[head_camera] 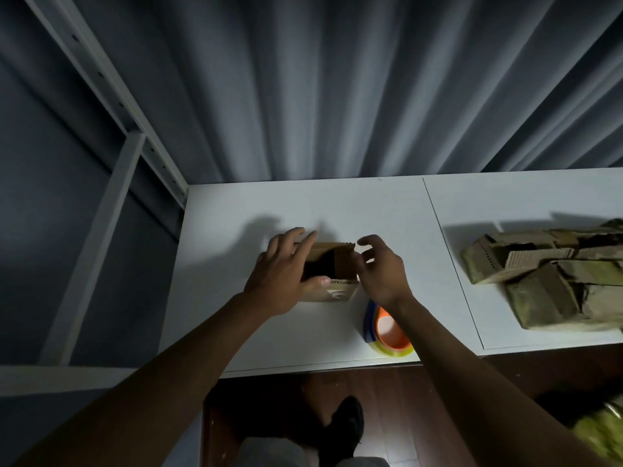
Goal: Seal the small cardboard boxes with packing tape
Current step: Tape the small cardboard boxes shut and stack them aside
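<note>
Two hands work at one small cardboard box (332,279) standing on the white desk (236,332). Left hand (283,271) has its grip clamped on the box's left side, thumb on the front edge. Right hand (379,271) hovers at the right flap, fingers curled, holding nothing. A tape roll (387,333) lies just beside; more boxes (546,274) lie piled well apart on the right
</note>
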